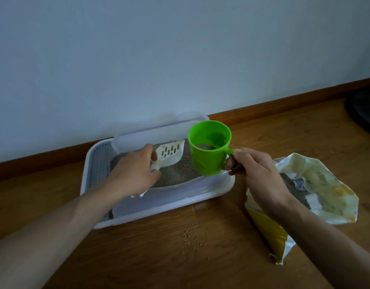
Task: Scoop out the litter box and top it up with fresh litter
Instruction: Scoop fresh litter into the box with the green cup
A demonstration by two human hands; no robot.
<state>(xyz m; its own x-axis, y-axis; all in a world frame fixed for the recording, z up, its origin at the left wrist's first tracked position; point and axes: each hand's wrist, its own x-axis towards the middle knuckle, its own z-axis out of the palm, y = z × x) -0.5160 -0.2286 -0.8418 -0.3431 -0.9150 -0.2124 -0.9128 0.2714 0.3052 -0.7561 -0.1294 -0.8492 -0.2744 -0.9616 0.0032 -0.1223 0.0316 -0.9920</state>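
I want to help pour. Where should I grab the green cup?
Take the green cup by its loop handle, coming from the right, as the right hand does now. The handle sticks out that way, and the cup stays upright with litter inside.

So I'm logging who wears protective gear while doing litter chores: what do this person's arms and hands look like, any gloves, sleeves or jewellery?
Both are bare. The left hand and right hand wear no gloves, and no rings, watch or bracelets show. Both forearms are uncovered as far as the frame's lower edge, with no sleeve in view. No markings, bandages or straps are visible on either arm.
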